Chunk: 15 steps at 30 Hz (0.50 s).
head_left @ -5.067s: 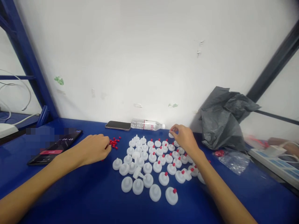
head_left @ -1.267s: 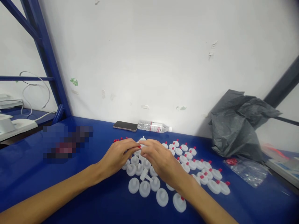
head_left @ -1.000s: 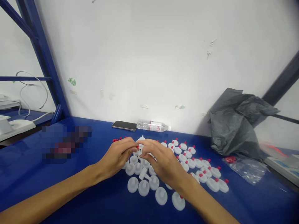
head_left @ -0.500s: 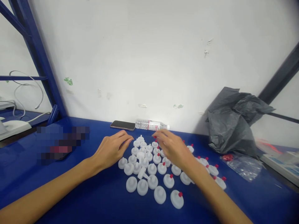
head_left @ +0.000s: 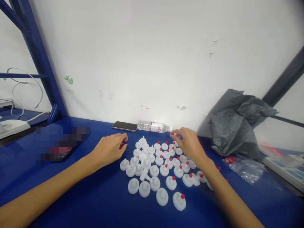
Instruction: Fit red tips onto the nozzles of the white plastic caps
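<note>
Several white plastic caps (head_left: 154, 171) lie in a cluster on the blue table (head_left: 99, 202); many on the right side carry small red plugs. My left hand (head_left: 109, 149) rests at the cluster's left edge, fingers curled over a small pile of red plugs (head_left: 123, 144). My right hand (head_left: 187, 143) reaches to the cluster's far right corner, its fingertips pinched around a white cap (head_left: 175, 136) near the wall.
A phone (head_left: 124, 126) and a lying water bottle (head_left: 153, 126) sit against the wall behind the caps. A grey plastic bag (head_left: 237, 126) and a clear bag (head_left: 248, 166) are at the right. Another phone (head_left: 63, 148) lies at the left, a blue frame post (head_left: 40, 60) beyond.
Both hands were together over the caps a second ago; they have parted. The left went left to the red plugs, the right went far right with a white cap.
</note>
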Motion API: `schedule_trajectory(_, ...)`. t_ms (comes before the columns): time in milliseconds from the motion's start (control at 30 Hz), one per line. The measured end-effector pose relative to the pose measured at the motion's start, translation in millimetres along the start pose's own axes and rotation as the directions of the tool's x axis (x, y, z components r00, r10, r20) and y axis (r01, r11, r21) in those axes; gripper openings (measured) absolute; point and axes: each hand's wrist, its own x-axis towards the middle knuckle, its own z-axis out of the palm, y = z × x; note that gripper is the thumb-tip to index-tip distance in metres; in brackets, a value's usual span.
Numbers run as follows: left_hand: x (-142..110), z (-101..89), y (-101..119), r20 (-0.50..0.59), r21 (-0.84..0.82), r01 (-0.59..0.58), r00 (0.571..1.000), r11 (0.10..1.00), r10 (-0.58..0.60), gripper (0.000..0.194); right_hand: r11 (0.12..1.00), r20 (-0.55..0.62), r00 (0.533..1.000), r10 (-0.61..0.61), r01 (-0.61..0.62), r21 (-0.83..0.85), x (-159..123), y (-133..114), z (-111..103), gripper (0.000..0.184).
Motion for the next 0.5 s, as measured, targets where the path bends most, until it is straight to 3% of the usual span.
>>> schedule_trajectory(500, -3.8, 5.6, 5.5, 0.104, 0.048, -0.015, 0.995, 0.999, 0.01, 0.011, 1.0, 0.229, 0.973, 0.01, -0.003, -0.031, -1.0, -5.2, 6.3, 0.026)
